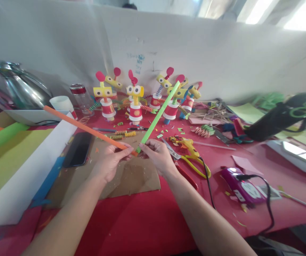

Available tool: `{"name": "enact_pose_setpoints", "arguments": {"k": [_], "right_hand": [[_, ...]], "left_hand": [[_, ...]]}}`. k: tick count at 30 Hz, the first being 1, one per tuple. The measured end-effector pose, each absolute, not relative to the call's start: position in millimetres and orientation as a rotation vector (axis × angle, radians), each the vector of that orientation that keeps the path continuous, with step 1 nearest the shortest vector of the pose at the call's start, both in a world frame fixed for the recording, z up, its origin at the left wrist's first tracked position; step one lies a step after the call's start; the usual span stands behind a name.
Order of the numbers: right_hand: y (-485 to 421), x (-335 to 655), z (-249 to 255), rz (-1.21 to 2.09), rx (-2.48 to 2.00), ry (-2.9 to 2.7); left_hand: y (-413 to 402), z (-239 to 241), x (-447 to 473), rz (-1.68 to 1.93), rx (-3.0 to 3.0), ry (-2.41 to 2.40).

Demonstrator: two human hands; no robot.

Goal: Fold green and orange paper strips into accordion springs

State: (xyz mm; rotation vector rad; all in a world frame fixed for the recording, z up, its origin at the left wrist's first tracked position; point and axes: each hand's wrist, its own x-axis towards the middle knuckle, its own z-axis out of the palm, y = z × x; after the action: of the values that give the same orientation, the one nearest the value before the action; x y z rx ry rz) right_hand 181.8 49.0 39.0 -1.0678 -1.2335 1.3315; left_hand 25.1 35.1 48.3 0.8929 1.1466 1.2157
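Observation:
Between the fingers of my left hand (113, 158) is an orange paper strip (83, 127) that slants up to the left. My right hand (157, 154) pinches a green paper strip (159, 113), which slants up to the right. The lower ends of both strips come together between my fingertips in a V shape; whether they are joined I cannot tell. Both hands are above a brown cardboard sheet (131, 177). Yellow-handled scissors (195, 166) and a yellow glue gun (190, 147) lie right of my right hand.
Several paper-cup figures (135, 112) stand along the wall. Folded paper springs (121, 135) lie before them. A phone (77, 150) lies at left, near colored paper (11, 153) and a metal jug (22, 85). Rightward are a purple power adapter (245, 186) with cords and a black bottle (272, 119).

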Motion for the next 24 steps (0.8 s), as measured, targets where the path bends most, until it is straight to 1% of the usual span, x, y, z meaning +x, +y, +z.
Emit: {"name": "enact_pose_setpoints", "arguments": {"k": [24], "right_hand": [[45.6, 180.0, 43.3, 1.401, -0.98, -1.249]], "left_hand": [[34.6, 44.4, 28.0, 1.266, 0.911, 1.189]]}}
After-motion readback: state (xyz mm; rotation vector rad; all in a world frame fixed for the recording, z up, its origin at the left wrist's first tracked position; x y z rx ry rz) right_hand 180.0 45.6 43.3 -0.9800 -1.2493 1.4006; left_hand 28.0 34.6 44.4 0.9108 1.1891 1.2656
